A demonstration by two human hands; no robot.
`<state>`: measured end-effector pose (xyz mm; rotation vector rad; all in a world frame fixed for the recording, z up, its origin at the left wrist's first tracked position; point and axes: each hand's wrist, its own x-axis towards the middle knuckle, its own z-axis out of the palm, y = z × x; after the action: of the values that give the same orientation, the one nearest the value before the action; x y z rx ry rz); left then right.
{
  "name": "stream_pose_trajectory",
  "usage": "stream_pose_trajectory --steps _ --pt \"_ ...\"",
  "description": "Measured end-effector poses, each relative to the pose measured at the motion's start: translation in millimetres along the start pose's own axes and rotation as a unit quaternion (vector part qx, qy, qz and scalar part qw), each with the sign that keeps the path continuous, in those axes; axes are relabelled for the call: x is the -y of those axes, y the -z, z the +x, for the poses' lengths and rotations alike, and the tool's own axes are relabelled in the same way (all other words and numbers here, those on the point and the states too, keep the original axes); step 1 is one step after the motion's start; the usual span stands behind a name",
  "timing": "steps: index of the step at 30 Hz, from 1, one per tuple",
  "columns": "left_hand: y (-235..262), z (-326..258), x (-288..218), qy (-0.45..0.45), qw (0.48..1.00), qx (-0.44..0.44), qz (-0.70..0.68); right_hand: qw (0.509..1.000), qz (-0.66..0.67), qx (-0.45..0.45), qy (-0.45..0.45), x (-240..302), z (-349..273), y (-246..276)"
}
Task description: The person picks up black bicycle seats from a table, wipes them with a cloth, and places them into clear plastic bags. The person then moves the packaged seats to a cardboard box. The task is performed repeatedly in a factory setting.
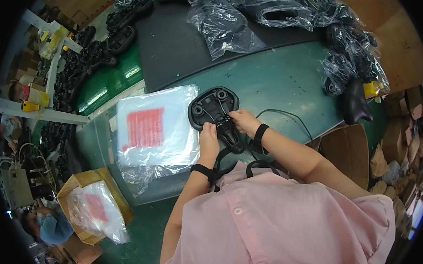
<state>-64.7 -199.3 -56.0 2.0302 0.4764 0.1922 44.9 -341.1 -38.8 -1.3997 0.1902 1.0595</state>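
Observation:
A black bicycle saddle (212,107) lies upside down on the green table (281,78), its underside rails facing up. My left hand (208,140) grips the saddle's narrow nose end from the left. My right hand (243,121) pinches the rail fitting near the middle of the saddle from the right. Both wrists wear black bands. A black strap (222,161) hangs from the saddle toward my pink shirt.
A stack of clear plastic bags with red print (154,129) lies left of the saddle. A black mat (178,44) and bagged black saddles (275,11) fill the far side. Another saddle (356,103) stands at right. A cardboard box (92,207) with bags sits lower left.

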Motion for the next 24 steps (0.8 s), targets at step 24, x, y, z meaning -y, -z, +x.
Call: stream_pose_trajectory --steps 24 --pt "45.7 23.8 61.0 0.018 0.933 0.023 0.360 0.993 -0.001 0.112 -0.045 -20.6 -11.1 8.9"
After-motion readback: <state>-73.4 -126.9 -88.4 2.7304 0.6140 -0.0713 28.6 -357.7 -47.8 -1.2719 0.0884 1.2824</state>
